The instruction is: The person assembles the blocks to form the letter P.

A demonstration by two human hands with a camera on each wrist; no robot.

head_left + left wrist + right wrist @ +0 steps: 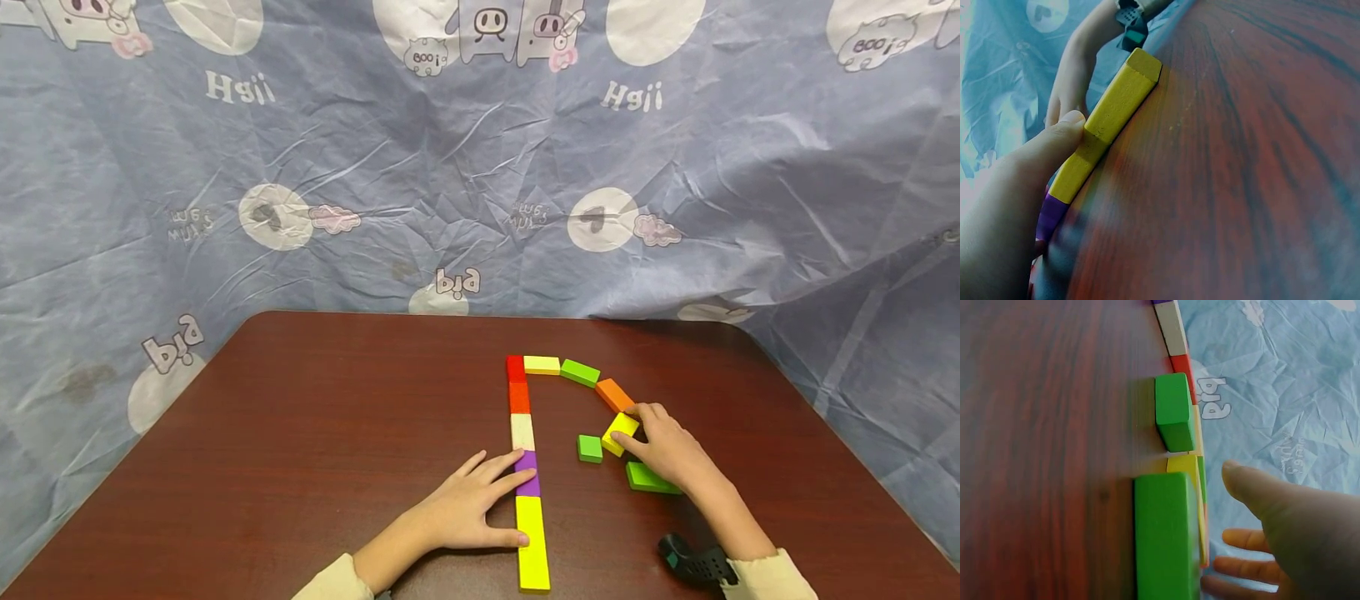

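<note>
My left hand (468, 504) lies by a straight row of blocks, fingers spread. Its fingertips rest on the purple block (528, 482), and the thumb touches the long yellow block (533, 558), also seen in the left wrist view (1116, 106). Beyond the purple one come a cream block (522, 432) and two red blocks (519, 397). My right hand (667, 446) is over a shorter yellow block (622, 427), thumb and fingers apart. In the right wrist view its thumb and fingers stand a little above the blocks. An orange block (614, 395) lies by its fingertips.
A pale yellow block (542, 365) and a green block (580, 372) continue a curve from the row's far end. A small green block (589, 448) and a longer green block (649, 478) lie near the right hand. A printed cloth (420, 167) hangs behind the table (337, 400).
</note>
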